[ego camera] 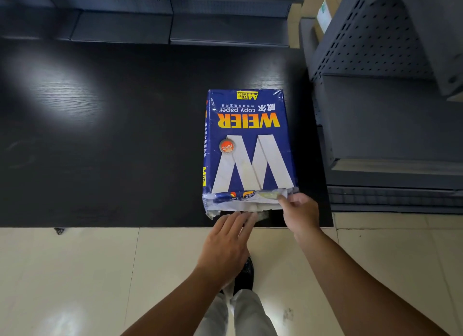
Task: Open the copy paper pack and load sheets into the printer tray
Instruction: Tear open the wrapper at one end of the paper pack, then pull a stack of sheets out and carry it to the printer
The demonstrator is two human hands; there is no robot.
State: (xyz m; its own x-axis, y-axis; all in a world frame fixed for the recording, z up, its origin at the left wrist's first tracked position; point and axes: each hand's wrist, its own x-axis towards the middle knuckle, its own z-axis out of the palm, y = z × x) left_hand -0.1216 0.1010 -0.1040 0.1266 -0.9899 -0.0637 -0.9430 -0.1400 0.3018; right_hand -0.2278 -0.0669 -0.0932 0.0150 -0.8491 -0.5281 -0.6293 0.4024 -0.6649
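Note:
A blue copy paper pack (246,145) with a large white W lies flat on the black table (112,135), its near end torn and crumpled. My right hand (299,214) pinches the torn wrapper flap at the pack's near right corner. My left hand (229,245) reaches toward the opened end with its fingers stretched out, their tips at or under the loose wrapper. White paper shows inside the tear. The dark grey printer (385,125) stands just right of the pack.
Dark grey boxes (175,22) line the table's far edge. A cardboard box (325,12) sits behind the printer. The table's near edge runs just below the pack, with cream floor tiles (87,273) and my legs beneath.

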